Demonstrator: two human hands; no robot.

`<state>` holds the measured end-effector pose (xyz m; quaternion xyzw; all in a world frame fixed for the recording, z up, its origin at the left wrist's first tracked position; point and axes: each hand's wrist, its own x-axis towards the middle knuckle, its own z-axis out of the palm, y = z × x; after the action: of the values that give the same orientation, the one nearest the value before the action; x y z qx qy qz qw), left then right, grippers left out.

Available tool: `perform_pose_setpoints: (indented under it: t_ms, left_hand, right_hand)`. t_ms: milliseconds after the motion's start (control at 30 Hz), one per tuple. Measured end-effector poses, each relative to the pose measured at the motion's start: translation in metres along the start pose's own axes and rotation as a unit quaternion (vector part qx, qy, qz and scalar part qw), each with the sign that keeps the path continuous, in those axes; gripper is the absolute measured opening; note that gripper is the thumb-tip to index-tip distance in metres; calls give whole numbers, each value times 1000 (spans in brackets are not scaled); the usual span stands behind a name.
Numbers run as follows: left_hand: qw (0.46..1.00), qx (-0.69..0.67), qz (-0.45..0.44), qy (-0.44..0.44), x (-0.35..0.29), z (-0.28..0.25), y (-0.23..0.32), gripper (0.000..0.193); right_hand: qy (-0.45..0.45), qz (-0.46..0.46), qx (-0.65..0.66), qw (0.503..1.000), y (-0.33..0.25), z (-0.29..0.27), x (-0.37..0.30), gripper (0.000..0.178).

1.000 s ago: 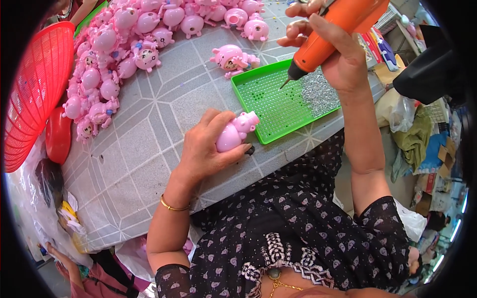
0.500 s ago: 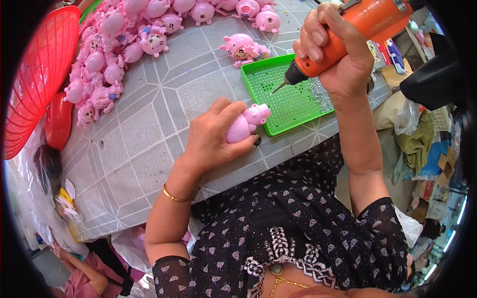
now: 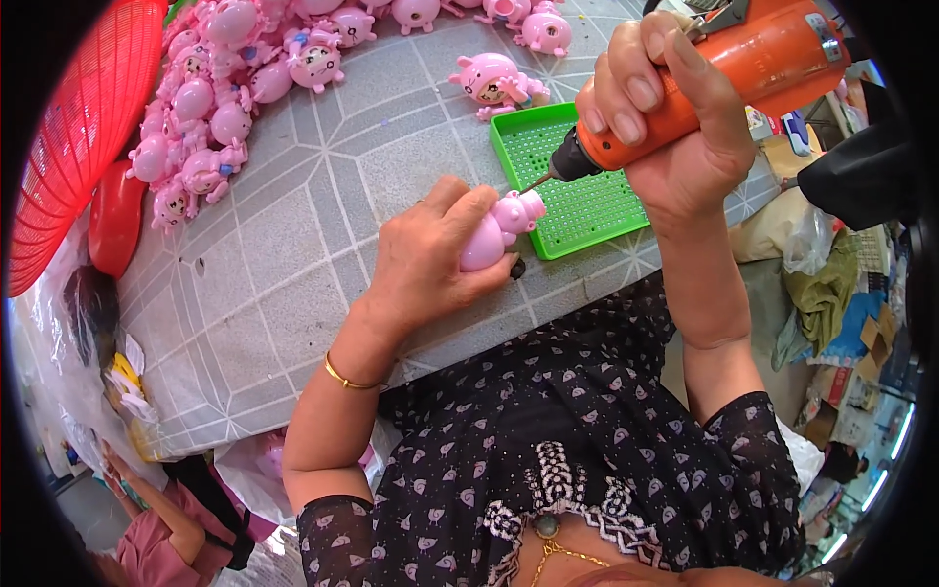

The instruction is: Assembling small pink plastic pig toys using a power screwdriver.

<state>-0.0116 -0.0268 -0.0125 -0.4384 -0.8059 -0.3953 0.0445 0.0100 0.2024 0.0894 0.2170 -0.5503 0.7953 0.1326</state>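
Grey tiled-pattern table (image 3: 284, 293) bears pink heap (image 3: 210, 108) at far left, red basket (image 3: 83, 137) beside it. Left hand (image 3: 423, 245) curled round body of toy (image 3: 484, 243), held near front edge, left of green tray (image 3: 577, 220). Toy's long axis slants lower left to upper right, narrow neck end toward tray. Right hand (image 3: 699, 152) wraps orange driver (image 3: 763, 64), axis sloping down-left, bit tip at toy's head; contact cannot be told.
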Motion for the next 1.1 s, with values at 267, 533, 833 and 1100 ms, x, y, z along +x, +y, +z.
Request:
perform_pose_setpoints:
  t_ms: [267,533,833,1100]
  left_hand:
    - [1000,-8,-5,-2,0,0,0,51]
    - [999,-17,-28,-7,0,-2,3,51]
    - [1000,15,25,-6,0,-1,1,59]
    - [999,12,51,5,-1,2,-3,55]
  right_hand:
    - [13,-3,-10,1000,7,0,-4,17]
    - [19,-3,-17,1000,11,2,-5,18]
    - [17,-3,-25,1000,13,3,-6,18]
    - [16,-14,-19,1000,14,0,-7,19]
